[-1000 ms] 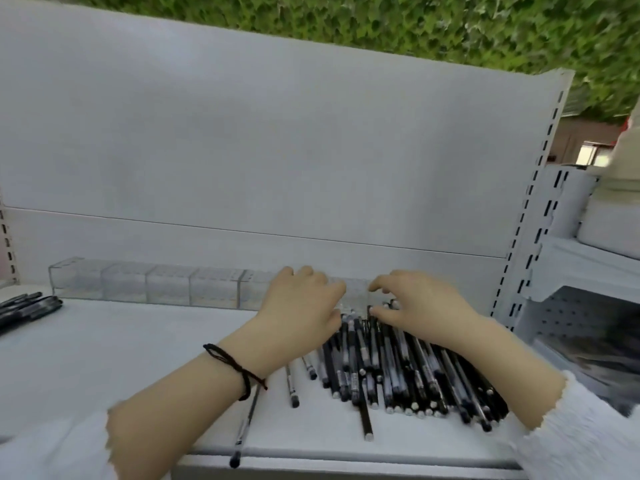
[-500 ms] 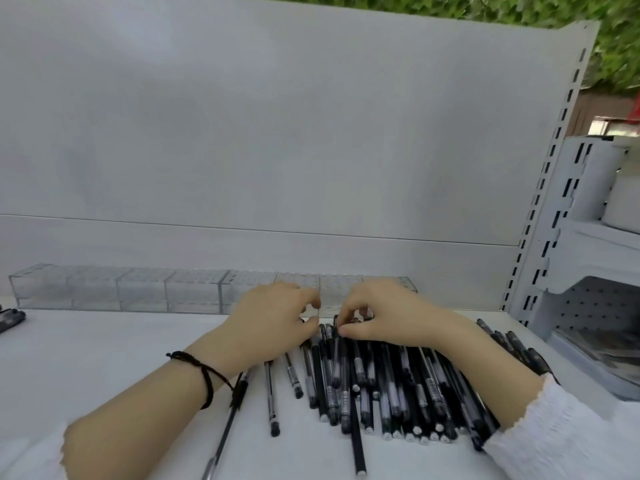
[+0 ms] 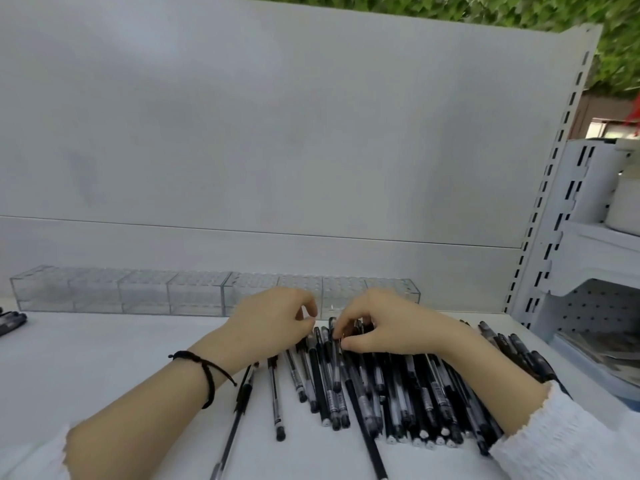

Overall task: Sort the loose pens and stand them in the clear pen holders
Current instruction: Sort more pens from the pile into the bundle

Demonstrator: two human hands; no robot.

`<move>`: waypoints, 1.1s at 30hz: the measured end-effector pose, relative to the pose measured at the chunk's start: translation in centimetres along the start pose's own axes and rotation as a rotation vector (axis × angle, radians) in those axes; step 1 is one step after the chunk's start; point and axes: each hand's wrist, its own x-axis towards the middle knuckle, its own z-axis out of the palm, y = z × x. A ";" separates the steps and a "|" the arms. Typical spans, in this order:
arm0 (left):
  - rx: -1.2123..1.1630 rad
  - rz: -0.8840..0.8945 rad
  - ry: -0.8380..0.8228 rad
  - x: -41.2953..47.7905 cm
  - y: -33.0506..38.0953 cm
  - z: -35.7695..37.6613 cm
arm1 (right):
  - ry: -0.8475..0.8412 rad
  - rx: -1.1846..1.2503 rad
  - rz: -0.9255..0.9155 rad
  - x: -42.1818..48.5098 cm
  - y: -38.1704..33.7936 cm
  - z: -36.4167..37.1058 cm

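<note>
A heap of several black and clear pens point(image 3: 398, 393) lies on the white shelf, tips toward me. A few single pens point(image 3: 275, 396) lie apart at its left. My left hand point(image 3: 270, 323) rests on the heap's far left end with fingers curled over the pen tops. At the heap's far end my right hand point(image 3: 384, 323) pinches the top of a pen between thumb and forefinger. A row of clear pen holders point(image 3: 138, 292) runs along the back panel behind both hands, with no pens standing in them.
A few dark pens point(image 3: 10, 322) lie at the far left edge. More pens point(image 3: 512, 344) lie at the right beside my forearm. A white slotted upright point(image 3: 550, 188) and a neighbouring shelf unit point(image 3: 602, 258) close off the right side.
Both hands have drawn closer together over the far ends of the pens, and the right thumb and forefinger have closed on a pen top. The camera has tilted down slightly.
</note>
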 end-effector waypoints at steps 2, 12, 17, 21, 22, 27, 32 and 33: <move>0.002 -0.007 0.011 0.1 -0.4 -0.1 | 0.003 0.014 0.014 -0.1 0.1 0.2; -0.030 -0.026 -0.102 0.5 -1.1 0.8 | 0.034 0.042 -0.022 -0.1 -0.2 0.6; 0.039 0.006 -0.127 0.8 -0.9 1.6 | 0.044 0.023 -0.016 -0.2 -0.2 0.5; -0.015 0.004 -0.180 0.8 -1.3 1.3 | 0.098 0.029 -0.014 -0.2 -0.3 0.7; -0.066 -0.010 -0.167 0.8 -1.4 1.1 | 0.125 0.068 -0.010 -0.1 -0.5 0.6; 0.097 -0.016 0.094 0.3 -2.3 0.1 | 0.043 0.115 0.027 1.8 -2.1 0.1; 0.233 0.086 0.204 -1.1 -4.6 0.6 | -0.204 -0.068 0.108 4.1 -3.0 0.1; 0.205 0.077 0.199 -1.1 -4.9 0.6 | -0.239 -0.080 0.130 4.3 -3.1 0.3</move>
